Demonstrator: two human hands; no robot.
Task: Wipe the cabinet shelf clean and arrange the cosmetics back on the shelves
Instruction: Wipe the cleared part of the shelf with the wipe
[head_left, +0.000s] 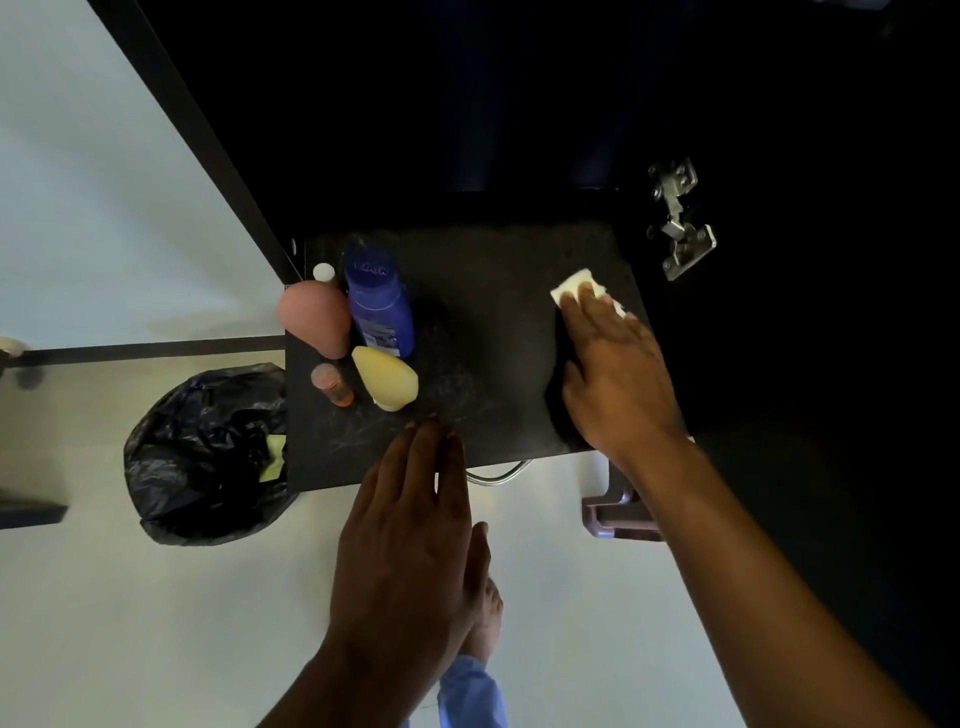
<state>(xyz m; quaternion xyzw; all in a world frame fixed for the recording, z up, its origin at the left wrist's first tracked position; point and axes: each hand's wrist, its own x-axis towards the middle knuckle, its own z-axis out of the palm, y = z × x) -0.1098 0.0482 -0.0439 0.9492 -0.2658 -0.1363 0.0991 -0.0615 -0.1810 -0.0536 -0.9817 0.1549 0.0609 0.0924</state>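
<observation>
Under the flattened fingers of the right hand, one white cloth lies pressed on the dark shelf. Left of them stand five cosmetics, among them one blue bottle. The left hand hovers, fingers spread, holding nothing.

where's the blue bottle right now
In the head view the blue bottle stands at the left end of the dark shelf, between the pink bottle and the yellow bottle.

Bottles on shelf left; cloth at right, bin bag beside.
</observation>
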